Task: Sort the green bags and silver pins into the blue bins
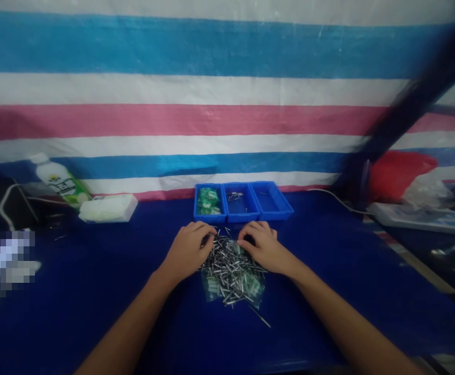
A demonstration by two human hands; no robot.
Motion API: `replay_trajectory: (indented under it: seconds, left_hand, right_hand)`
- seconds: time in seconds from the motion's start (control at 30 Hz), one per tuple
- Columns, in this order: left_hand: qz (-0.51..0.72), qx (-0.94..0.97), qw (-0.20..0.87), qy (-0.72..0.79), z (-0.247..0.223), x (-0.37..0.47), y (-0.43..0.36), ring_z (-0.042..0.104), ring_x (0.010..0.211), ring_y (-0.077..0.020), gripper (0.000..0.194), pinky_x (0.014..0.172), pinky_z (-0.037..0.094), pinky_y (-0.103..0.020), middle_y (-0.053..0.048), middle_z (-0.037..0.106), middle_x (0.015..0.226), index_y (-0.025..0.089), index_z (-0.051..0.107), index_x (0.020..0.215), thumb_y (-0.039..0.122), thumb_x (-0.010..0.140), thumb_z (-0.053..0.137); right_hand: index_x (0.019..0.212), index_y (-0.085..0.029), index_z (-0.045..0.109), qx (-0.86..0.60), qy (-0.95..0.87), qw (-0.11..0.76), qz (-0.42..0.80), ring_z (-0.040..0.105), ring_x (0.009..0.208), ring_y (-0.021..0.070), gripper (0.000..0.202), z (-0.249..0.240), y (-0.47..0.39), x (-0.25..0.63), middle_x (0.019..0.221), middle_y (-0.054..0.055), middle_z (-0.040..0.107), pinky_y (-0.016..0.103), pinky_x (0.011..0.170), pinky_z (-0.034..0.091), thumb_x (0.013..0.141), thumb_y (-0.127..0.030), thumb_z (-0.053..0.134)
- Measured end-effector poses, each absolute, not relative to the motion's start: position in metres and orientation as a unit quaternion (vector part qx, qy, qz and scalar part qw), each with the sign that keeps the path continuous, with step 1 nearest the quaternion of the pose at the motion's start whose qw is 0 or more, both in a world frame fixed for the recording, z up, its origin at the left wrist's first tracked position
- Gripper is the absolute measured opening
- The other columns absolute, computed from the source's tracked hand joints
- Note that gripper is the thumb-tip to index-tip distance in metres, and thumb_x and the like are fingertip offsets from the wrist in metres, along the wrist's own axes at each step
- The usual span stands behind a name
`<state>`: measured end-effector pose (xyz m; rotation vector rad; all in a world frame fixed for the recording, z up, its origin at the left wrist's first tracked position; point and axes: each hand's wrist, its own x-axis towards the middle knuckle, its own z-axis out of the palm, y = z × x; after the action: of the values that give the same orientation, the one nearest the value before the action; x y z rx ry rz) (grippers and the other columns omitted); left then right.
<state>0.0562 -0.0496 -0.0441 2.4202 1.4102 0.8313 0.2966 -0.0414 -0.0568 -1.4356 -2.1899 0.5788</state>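
A heap of thin metal pins (231,265) lies on the dark blue tabletop, with small green-tinted plastic bags (212,285) partly under and among it. On the heap's left edge is my left hand (190,249), its thumb and fingertips closed together at the pins. My right hand (266,245) rests at the upper right of the heap with fingers curled and pinched. Whatever either pinch holds is too small to tell. Beyond the hands stand three blue trays in a row: the left tray (196,209) contains green bags, the middle tray (243,215) a few pins, the right tray (276,205) a thin piece.
One loose pin (260,316) lies in front of the heap. At the left are a tissue pack (110,208) and a leaning bottle (60,179). A red bag (399,174) and a pale flat device (422,217) are at the right. A striped sheet (227,88) hangs behind.
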Motion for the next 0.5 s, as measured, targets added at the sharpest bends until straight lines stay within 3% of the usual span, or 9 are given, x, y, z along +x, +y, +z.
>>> replay_trajectory:
  seconds: [0.23,0.5]
  left_hand:
    - [0.308,0.806,0.171,0.476,-0.0415,0.0598,-0.0520,0.062,0.100,-0.0225,0.020,0.090,0.049,-0.042,-0.004,0.069,0.109,0.023,0.066,0.113,0.028,0.095,0.058]
    - [0.357,0.794,0.217,0.442,-0.0384,0.0662,-0.0580,0.063,0.097,-0.0226,0.047,0.087,0.052,-0.041,-0.008,0.068,0.109,0.023,0.059,0.130,0.037,0.086,0.071]
  right_hand:
    - [0.089,-0.023,0.061,-0.500,-0.746,0.366,0.244,0.064,0.083,0.0229,0.011,-0.0466,-0.0377,0.2965,0.084,0.003,0.070,0.042,0.085,0.042,0.095,-0.029,0.054]
    - [0.092,-0.025,0.066,-0.437,-0.730,0.462,0.250,0.065,0.093,0.0241,0.008,-0.0497,-0.0422,0.2908,0.096,0.004,0.071,0.044,0.090,0.044,0.093,-0.031,0.062]
